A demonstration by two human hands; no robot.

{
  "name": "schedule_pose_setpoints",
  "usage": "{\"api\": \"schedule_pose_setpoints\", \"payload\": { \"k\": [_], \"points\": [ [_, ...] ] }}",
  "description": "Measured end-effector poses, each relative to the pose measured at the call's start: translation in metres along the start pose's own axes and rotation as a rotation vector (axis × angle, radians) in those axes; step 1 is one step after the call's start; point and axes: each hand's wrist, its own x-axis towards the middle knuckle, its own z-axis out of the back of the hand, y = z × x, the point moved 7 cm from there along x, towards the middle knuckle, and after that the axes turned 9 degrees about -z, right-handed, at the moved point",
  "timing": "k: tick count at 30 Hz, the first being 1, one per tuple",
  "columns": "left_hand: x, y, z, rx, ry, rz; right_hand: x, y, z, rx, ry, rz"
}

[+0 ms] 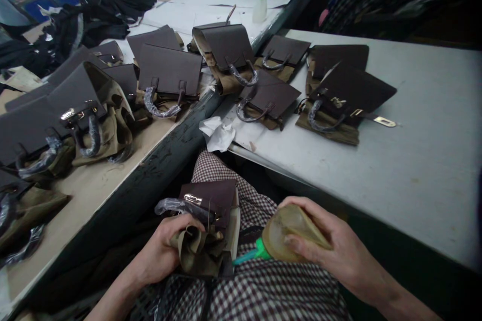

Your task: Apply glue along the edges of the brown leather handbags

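On my lap rests a dark maroon handbag (226, 195) with a gold clasp and a handle wrapped in clear plastic. My left hand (165, 248) is closed around its bunched olive-brown lining (201, 253). In my right hand (320, 230) is a yellowish squeeze bottle (284, 228), tipped on its side, with a green cap and thin nozzle. The nozzle tip points left, at the bag's lower right edge; whether it touches I cannot tell. My left fingertips are partly hidden by the lining.
Several dark handbags (169, 67) with wrapped handles lie along the left bench, and more, such as one handbag (354, 90), on the right white table (414, 160). Crumpled white paper (218, 133) sits at the table corner. Another squeeze bottle (259, 7) stands behind.
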Motion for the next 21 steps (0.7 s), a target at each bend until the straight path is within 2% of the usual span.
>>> {"api": "schedule_pose_setpoints", "payload": {
  "k": [4, 7, 10, 12, 14, 18, 21],
  "points": [
    [0.000, 0.000, 0.002, -0.044, -0.023, -0.005, 0.003, -0.015, -0.007, 0.256, 0.046, -0.110],
    [0.000, -0.001, 0.008, -0.053, -0.079, 0.002, 0.013, -0.037, -0.012, 0.614, 0.079, -0.225],
    [0.001, -0.003, 0.010, -0.058, -0.095, 0.009, 0.027, -0.062, -0.006, 1.017, 0.010, -0.298],
    [0.002, -0.003, 0.010, -0.080, -0.106, 0.010, 0.037, -0.075, 0.006, 1.238, -0.052, -0.275],
    [0.002, -0.001, 0.010, -0.091, -0.118, 0.022, 0.049, -0.082, 0.024, 1.342, -0.080, -0.206],
    [-0.001, 0.011, 0.010, -0.079, -0.146, 0.026, 0.069, -0.091, 0.069, 1.340, -0.136, -0.081],
    [-0.002, 0.025, 0.014, -0.097, -0.244, 0.059, 0.076, -0.095, 0.101, 1.325, -0.208, 0.036]
  ]
}}
